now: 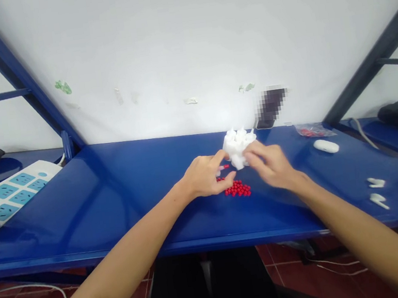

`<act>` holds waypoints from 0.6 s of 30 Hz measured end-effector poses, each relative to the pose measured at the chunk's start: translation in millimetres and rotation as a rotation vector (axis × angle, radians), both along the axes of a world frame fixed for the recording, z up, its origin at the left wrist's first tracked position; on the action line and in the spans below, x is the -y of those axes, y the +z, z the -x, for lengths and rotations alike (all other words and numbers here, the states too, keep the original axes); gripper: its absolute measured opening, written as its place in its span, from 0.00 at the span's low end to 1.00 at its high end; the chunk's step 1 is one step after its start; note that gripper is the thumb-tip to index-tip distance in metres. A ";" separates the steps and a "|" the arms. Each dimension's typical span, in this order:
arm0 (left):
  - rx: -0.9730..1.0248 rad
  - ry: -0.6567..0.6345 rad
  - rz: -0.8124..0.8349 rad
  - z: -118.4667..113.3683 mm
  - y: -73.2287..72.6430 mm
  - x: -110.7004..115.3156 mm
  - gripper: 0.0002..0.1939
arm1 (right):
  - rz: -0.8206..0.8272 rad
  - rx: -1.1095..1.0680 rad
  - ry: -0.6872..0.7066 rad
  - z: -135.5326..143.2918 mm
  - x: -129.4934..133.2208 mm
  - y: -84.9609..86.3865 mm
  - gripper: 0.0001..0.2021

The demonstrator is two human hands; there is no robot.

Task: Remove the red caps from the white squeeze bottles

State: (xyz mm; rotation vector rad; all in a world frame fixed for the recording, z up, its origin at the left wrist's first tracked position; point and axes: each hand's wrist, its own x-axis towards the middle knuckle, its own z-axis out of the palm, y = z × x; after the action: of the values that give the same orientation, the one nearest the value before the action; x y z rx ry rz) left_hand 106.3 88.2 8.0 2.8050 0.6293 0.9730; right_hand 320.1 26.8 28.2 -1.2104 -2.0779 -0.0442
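Note:
A cluster of small white squeeze bottles with pointed tips [239,138] stands on the blue table. My right hand [270,164], a little smeared by motion, has its thumb and fingers pinched at the cluster's front right side, on a white bottle [238,161] that tilts toward me. Left of the cluster, my left hand [209,174] curves with thumb and forefinger apart. Between them shows a small red-tipped piece [226,166], partly hidden by the hand; whether it is touched is unclear. Just below lies a pile of small red caps [239,188].
A phone [270,108] leans on the wall behind. To the right are a plastic bag with red bits [314,131], a white earbud case [326,146] and two white earbuds [378,197]. A white power strip [14,193] lies at left. Blue frame posts rise at both sides.

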 end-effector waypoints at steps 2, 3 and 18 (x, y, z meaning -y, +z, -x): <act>0.033 0.030 0.017 4.4 0.5 -6.3 0.10 | -0.102 -0.024 -0.190 -12.6 -3.6 3.5 0.16; 0.048 0.038 0.018 7.0 0.7 -9.9 0.10 | -0.121 -0.013 -0.279 -18.9 -6.1 5.3 0.16; 0.081 0.104 0.053 11.1 -3.8 -19.4 0.07 | 0.278 0.277 -0.581 -32.0 -26.5 -2.6 0.18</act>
State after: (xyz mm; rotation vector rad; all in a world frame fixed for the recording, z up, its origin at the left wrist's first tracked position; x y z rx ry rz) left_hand 95.2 107.6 4.1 2.6958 0.7844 1.0652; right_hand 352.1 53.4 25.6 -2.0479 -1.9277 -0.2074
